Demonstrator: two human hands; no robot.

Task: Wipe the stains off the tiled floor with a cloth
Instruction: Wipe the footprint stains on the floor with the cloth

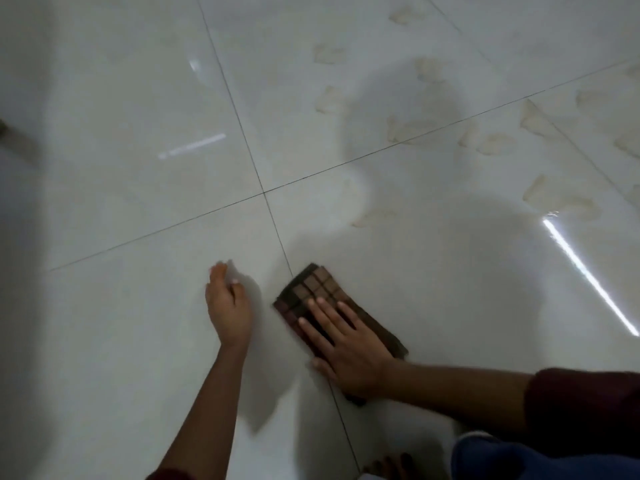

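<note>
A: Fig. 1, item (a)?
B: Blue garment (512, 459), lower right corner; the reference for all positions below.
A: Items adjoining it?
B: (b) Dark red sleeve (585, 403), directly above it. (c) Bare toes (388, 465), just left of it, at the bottom edge.
A: Farther off?
B: (d) Bright streak of reflected light (588, 275), well above it, slanting toward the right edge. (e) Fainter streak (192, 146), far up and left of it. (f) Dark blurred object (17, 140), farthest left of it, at the frame edge; kind not discernible.
</note>
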